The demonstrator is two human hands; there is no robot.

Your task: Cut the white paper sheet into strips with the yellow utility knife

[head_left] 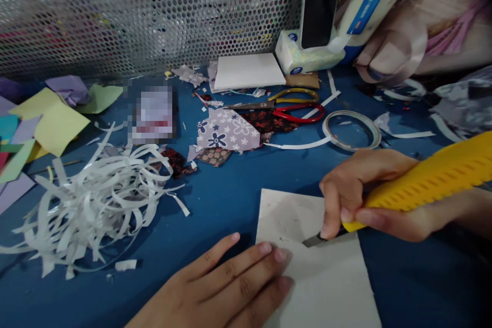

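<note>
A white rectangular board (323, 287) lies on the blue table in front of me. My left hand (230, 284) rests flat with its fingers stretched out, the fingertips on the board's left edge. In my right hand (369, 189) is a yellow utility knife (430, 174), gripped with the index finger along its front. The knife's blade (314, 240) is out and its tip meets the board's surface, or is just above it; I cannot tell which. Faint marks show on the board near the tip.
A heap of white paper strips (103, 205) lies at left, beside coloured paper squares (54, 118). Behind the board are red-and-yellow-handled scissors (295, 107), a tape roll (351, 130), patterned scraps (228, 130) and a white block (249, 72). A perforated metal panel (172, 15) closes off the back.
</note>
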